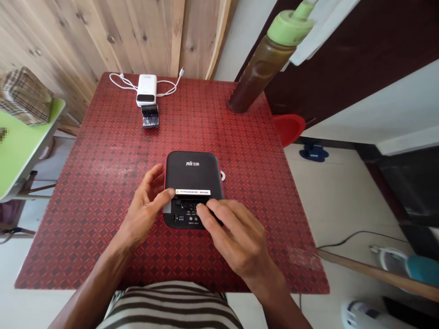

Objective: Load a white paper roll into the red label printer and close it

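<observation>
So the black device [194,172] with the red edge is sitting roughly mid-bench [103,155], well in from the near edge, and the fiddly bit is the dark slot [185,204] under the white warning sticker [196,192]. Left hand [141,214] is loosely spread, thumb on top by the sticker's left end, fingers down along the side. Right hand [242,235] has its fingertips bunched at the slot; can't tell if they're actually pinching something, since the fingers hide it. I'd let the left one do the bracing, firm but not squeezing, so the thing doesn't skate across that smooth top. Then go gentle with the right: fingertips only, no prying, and off the little buttons [193,219] below. I'd tilt that wrist out a bit too, because it blocks the right end of the slot. The white power bank [147,86] near the far edge is well clear, so no need to shuffle stuff.
</observation>
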A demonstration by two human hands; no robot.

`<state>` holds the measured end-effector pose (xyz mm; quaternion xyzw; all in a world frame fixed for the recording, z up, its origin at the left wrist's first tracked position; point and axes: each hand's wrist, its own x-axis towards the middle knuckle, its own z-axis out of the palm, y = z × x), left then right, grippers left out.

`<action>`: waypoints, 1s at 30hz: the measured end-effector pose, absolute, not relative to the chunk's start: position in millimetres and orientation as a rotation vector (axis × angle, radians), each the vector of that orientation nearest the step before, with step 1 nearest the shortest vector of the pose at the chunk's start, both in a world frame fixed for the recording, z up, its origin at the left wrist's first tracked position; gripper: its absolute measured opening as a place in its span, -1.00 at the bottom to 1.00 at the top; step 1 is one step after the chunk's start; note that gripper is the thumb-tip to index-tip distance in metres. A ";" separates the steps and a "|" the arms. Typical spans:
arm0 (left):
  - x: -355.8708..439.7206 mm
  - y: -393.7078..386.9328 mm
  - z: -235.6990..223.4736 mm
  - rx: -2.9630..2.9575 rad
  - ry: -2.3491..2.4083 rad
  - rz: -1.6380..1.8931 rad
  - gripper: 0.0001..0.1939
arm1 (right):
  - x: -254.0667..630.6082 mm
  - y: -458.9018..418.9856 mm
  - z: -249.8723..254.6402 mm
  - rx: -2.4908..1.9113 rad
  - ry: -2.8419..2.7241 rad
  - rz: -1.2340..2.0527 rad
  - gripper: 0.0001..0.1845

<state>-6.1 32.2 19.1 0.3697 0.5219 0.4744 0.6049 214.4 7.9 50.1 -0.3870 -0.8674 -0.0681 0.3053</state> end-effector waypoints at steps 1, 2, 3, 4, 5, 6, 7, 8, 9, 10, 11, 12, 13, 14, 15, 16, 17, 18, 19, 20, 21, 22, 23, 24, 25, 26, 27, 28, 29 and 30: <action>-6.2 32.0 19.5 0.845 1.181 1.086 -0.31 | 214.5 7.8 48.6 -1.041 -2.280 -0.161 -0.73; -6.1 32.3 20.0 0.839 1.162 1.084 -0.32 | 214.4 7.8 47.4 -1.060 -2.260 -0.134 -0.74; -5.8 32.7 20.6 0.837 1.150 1.091 -0.32 | 214.2 7.7 46.5 -1.082 -2.239 -0.097 -0.74; -5.5 33.2 21.0 0.837 1.142 1.100 -0.32 | 214.0 7.5 46.1 -1.107 -2.219 -0.051 -0.73; -5.2 33.5 21.3 0.839 1.139 1.108 -0.33 | 213.6 7.3 46.2 -1.132 -2.203 -0.005 -0.71; -4.9 33.6 21.3 0.839 1.138 1.116 -0.34 | 213.2 7.1 46.9 -1.156 -2.191 0.036 -0.66; -4.6 33.6 21.1 0.838 1.138 1.120 -0.34 | 212.6 6.8 48.0 -1.175 -2.183 0.066 -0.60; -4.4 33.3 20.9 0.837 1.137 1.120 -0.35 | 211.9 6.5 49.4 -1.188 -2.181 0.083 -0.55; -4.3 32.8 20.6 0.837 1.135 1.119 -0.35 | 211.1 6.2 50.9 -1.196 -2.186 0.090 -0.52; -4.2 32.3 20.3 0.837 1.134 1.119 -0.34 | 210.2 6.0 52.2 -1.202 -2.195 0.095 -0.51; -4.2 31.9 20.0 0.838 1.132 1.119 -0.34 | 209.2 5.8 53.3 -1.207 -2.204 0.098 -0.51; -4.2 31.6 19.8 0.840 1.128 1.118 -0.33 | 208.2 5.5 53.9 -1.215 -2.211 0.100 -0.52; -4.1 31.4 19.5 0.844 1.125 1.118 -0.33 | 207.2 5.3 54.0 -1.223 -2.217 0.098 -0.54; -3.9 31.4 19.3 0.847 1.127 1.118 -0.33 | 206.4 5.1 53.6 -1.230 -2.221 0.093 -0.56; -3.8 31.3 18.9 0.848 1.136 1.118 -0.33 | 205.8 4.9 52.8 -1.231 -2.222 0.085 -0.57; -3.8 31.0 18.4 0.846 1.149 1.118 -0.33 | 205.8 4.6 51.7 -1.230 -2.218 0.081 -0.58; -4.0 30.4 17.8 0.841 1.165 1.117 -0.33 | 206.3 4.1 50.5 -1.224 -2.212 0.086 -0.58; -4.4 29.1 16.8 0.835 1.179 1.117 -0.33 | 207.5 3.2 49.0 -1.214 -2.200 0.102 -0.57; -5.3 27.2 15.4 0.829 1.189 1.118 -0.32 | 209.4 1.8 47.3 -1.205 -2.181 0.123 -0.55; -6.5 24.5 13.7 0.824 1.194 1.124 -0.32 | 211.8 -0.3 45.2 -1.198 -2.150 0.144 -0.53; -8.1 21.2 11.7 0.823 1.195 1.137 -0.33 | 214.7 -3.2 42.4 -1.197 -2.108 0.163 -0.49; -9.9 17.6 9.6 0.828 1.194 1.153 -0.35 | 217.9 -6.9 38.6 -1.207 -2.050 0.179 -0.45; -11.8 13.7 7.3 0.839 1.193 1.166 -0.36 | 220.8 -11.4 33.6 -1.229 -1.977 0.193 -0.42; -13.5 10.1 5.2 0.858 1.189 1.169 -0.36 | 223.3 -16.6 27.4 -1.265 -1.897 0.206 -0.41; -14.8 6.9 3.4 0.882 1.183 1.161 -0.36 | 225.0 -22.3 20.0 -1.305 -1.821 0.221 -0.40; -15.7 4.5 2.0 0.906 1.176 1.148 -0.35 | 225.6 -28.2 11.7 -1.349 -1.757 0.240 -0.40; -16.0 2.9 0.9 0.927 1.172 1.134 -0.34 | 224.8 -33.9 2.7 -1.393 -1.712 0.259 -0.40; -16.0 2.1 0.2 0.941 1.173 1.127 -0.35 | 222.6 -39.4 -6.3 -1.429 -1.690 0.278 -0.39; -15.6 2.0 -0.3 0.950 1.176 1.128 -0.36 | 219.2 -44.1 -15.0 -1.456 -1.687 0.297 -0.38; -15.2 2.4 -0.6 0.957 1.180 1.136 -0.37 | 214.8 -48.0 -23.0 -1.472 -1.692 0.313 -0.36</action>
